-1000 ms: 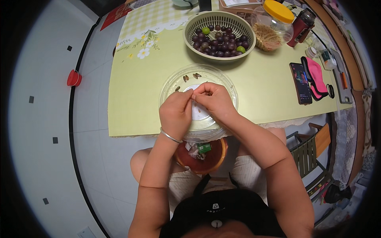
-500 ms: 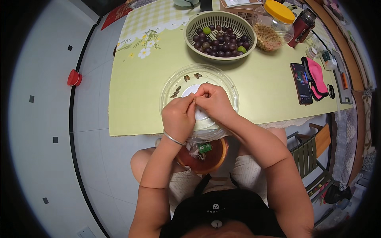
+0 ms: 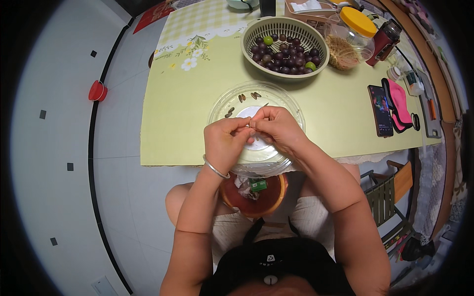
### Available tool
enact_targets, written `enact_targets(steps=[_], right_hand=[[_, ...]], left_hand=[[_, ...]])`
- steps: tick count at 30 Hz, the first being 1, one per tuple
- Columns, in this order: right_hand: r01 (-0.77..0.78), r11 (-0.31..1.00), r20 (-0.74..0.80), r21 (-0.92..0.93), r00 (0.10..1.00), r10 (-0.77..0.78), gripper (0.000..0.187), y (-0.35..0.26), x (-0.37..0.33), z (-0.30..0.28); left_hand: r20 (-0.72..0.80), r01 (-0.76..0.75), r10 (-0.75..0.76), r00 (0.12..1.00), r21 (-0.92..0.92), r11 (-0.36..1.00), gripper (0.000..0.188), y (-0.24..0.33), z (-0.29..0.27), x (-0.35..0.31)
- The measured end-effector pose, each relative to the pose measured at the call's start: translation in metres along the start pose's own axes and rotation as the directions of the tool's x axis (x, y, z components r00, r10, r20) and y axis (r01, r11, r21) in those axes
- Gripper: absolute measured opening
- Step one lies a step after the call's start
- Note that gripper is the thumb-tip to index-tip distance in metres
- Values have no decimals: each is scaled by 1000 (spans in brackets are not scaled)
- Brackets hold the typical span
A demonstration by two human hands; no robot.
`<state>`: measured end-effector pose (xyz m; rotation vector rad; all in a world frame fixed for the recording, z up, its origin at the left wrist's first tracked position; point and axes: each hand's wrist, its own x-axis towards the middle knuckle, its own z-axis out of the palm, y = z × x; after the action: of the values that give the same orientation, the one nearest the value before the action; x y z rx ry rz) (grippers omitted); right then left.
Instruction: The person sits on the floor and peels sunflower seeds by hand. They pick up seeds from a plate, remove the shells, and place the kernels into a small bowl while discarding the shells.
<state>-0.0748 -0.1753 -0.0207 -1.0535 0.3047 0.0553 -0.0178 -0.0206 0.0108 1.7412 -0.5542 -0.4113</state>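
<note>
My left hand (image 3: 226, 143) and my right hand (image 3: 280, 128) meet above a round clear plastic dish (image 3: 284, 93). Both have thumb and fingers pinched together, tip to tip. Whatever they grip is tiny and mostly covered by the fingers. Small dark brown, elongated seeds (image 3: 242, 97) lie in twos along the far inside of the dish, with others (image 3: 229, 112) near its left side. A white round patch (image 3: 245, 112) shows at the dish's middle, partly behind my fingers.
Beyond the dish stands a plastic basket (image 3: 323, 61) of grapes (image 3: 291, 58). Right of it are a yellow-lidded jar (image 3: 343, 47) and a dark red flask (image 3: 384, 42). A phone (image 3: 380, 111) lies near a pink-and-black item (image 3: 399, 103). Below the table edge sits a reddish bin (image 3: 276, 200) holding waste.
My fingertips have shifted slightly against each other, the left fingers now less curled. The whole view has moved a little, so the table things appear further right.
</note>
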Motion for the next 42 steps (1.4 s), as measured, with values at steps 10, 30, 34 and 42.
enact_targets(steps=[10, 30, 34, 42], right_hand=[[6, 997, -109, -72, 994, -14, 5, -6, -7, 8], [235, 869, -169, -435, 927, -336, 12, -1, -11, 16], [239, 881, -173, -407, 927, -332, 11, 3, -9, 17], [134, 986, -199, -96, 968, -151, 6, 4, 0, 0]], left_hand=[[32, 107, -103, 994, -194, 975, 21, 1, 3, 0], [35, 180, -191, 981, -531, 828, 9, -9, 6, 7], [12, 100, -107, 994, -468, 878, 6, -12, 7, 7], [3, 147, -163, 987, -450, 881, 7, -5, 5, 10]])
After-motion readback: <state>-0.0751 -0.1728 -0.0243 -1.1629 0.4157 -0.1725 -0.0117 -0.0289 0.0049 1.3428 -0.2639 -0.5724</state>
